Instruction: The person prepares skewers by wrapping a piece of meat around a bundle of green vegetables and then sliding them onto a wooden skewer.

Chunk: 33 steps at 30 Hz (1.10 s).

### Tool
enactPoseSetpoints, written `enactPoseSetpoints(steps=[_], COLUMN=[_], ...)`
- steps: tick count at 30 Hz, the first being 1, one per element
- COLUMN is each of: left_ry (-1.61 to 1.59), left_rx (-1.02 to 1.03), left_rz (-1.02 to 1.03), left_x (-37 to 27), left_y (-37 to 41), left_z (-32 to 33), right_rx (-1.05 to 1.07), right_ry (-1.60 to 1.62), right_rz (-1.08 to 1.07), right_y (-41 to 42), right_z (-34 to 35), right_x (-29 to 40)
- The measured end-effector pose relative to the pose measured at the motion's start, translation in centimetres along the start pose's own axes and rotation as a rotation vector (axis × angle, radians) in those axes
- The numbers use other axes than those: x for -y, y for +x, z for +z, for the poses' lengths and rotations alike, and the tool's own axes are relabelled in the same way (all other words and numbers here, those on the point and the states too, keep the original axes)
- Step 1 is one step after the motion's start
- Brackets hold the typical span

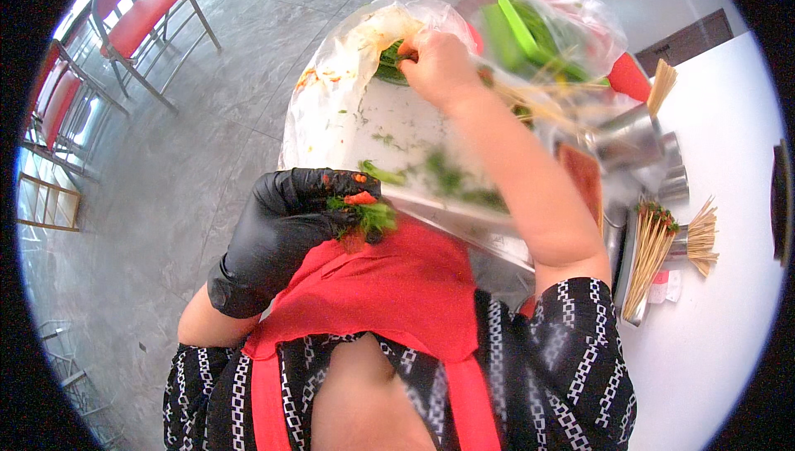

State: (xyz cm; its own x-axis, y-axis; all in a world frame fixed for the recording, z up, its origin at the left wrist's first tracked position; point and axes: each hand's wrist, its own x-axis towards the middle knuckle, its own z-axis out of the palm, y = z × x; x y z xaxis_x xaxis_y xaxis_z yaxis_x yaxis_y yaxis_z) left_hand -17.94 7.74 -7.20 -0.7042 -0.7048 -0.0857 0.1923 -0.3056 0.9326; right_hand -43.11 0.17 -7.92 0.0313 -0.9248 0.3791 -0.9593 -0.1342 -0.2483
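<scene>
In a black glove, my left hand (298, 215) is closed around a bunch of feathery green herbs (376, 217) with orange-red bits, just above the red apron. My bare right hand (438, 66) reaches to the far side, its fingertips pinched at dark green leaves (390, 59) at the edge of a clear plastic bag (323, 103); whether it grips a leaf is hard to tell. Between the hands lies a white board or tray (397, 122) strewn with herb scraps. A pale green piece (382, 173) rests near its front edge, and blurred herbs (447, 171) lie under my right forearm.
At the back right stands a bright green container (518, 28) of greens, partly under plastic. Wooden skewers (649, 258) with food at their ends lie in a metal tray on the white table (714, 327). Metal cups (630, 137) hold more skewers. Red folding chairs (140, 22) stand left.
</scene>
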Motion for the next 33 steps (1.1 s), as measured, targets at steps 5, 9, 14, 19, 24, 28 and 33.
enactPoseSetpoints(steps=[5,9,14,19,24,28,33], left_ry=[0.028,0.073,-0.068,-0.090,-0.138,-0.106,0.007], left_rx=[0.022,-0.007,0.051,0.051,0.023,0.024,-0.089], left_rz=[0.075,0.145,-0.080,-0.100,-0.128,-0.117,0.013], left_x=[0.1,0.6,-0.2,-0.9,-0.6,-0.8,0.5], left_y=[0.2,0.2,0.0,-0.4,-0.3,-0.4,-0.3], left_z=[-0.1,0.2,-0.3,0.0,0.1,0.4,0.9], right_rx=[0.090,0.528,0.544,0.454,0.412,0.378,0.348], right_ry=[0.144,0.105,-0.087,0.085,-0.044,-0.077,-0.036], right_rz=[0.070,0.147,0.137,0.197,0.129,0.099,0.121], right_y=[-0.9,-2.2,-2.9,-3.4,-4.1,-4.4,-4.1], right_z=[-1.9,-4.1,-1.5,-2.0,-2.1,-1.2,-1.2], right_x=[-0.6,1.2,1.1,0.2,0.0,0.3,0.2])
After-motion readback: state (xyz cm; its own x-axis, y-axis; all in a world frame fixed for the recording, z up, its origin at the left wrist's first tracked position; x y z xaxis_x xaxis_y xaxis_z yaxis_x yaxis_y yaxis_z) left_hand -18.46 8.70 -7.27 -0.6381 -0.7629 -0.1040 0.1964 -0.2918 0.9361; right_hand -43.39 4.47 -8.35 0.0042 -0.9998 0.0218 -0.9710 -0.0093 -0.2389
